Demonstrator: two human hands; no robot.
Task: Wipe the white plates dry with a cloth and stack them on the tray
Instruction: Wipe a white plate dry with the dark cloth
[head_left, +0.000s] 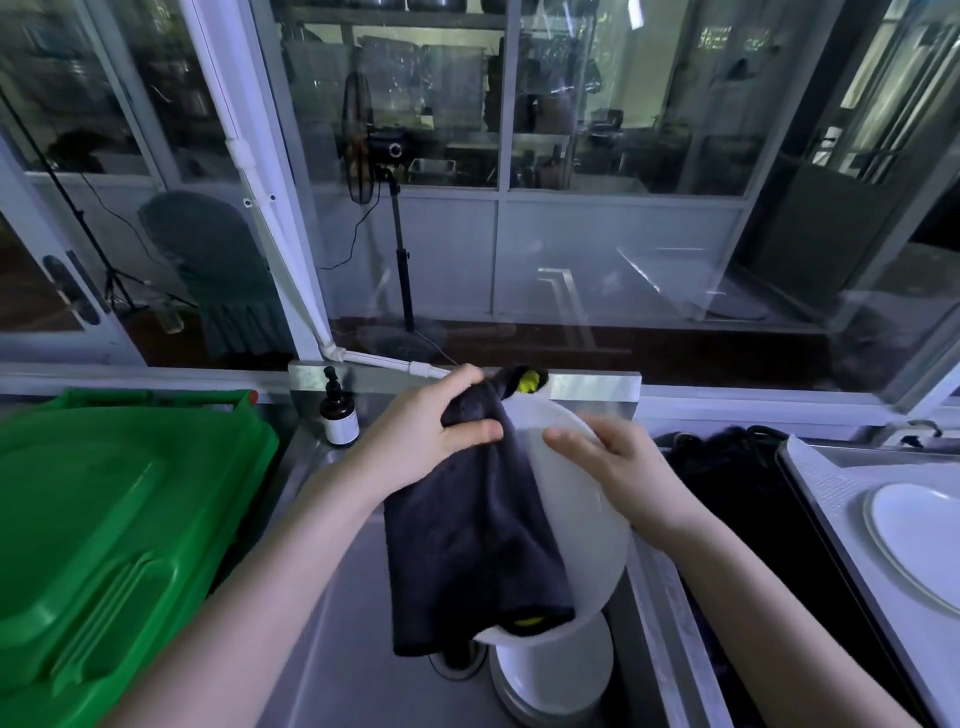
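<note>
The white plate (571, 519) sat just below the middle of the view, held tilted on edge above the sink (337, 597), with its face turned toward the person. A dark cloth (467, 545) hung down over the plate's left half, its lower hem drooping past the rim at about six o'clock. The left hand (421, 441), at about ten o'clock from the plate, was clenched around the bunched top of the cloth, a yellow patch (529, 383) showing on the end that stuck out past the fingers. The right hand (618, 462), at about one o'clock on the plate, gripped the upper rim with its fingers spread across the face. Directly beneath, at six o'clock, a short stack of plates (556, 675) rested in the sink beside the drain (457, 660), apparently waiting to be wiped. Far out at three o'clock, a tray (831, 499) on the counter carried one plate (919, 540), perhaps more under it; I could not tell. By that reckoning the job looked barely begun: little on the tray, one plate in mid-wipe, several left in the sink. At nine o'clock stood a green bin (104, 519), and at eleven o'clock a brown pump bottle (339, 415) on the sink's back corner.
</note>
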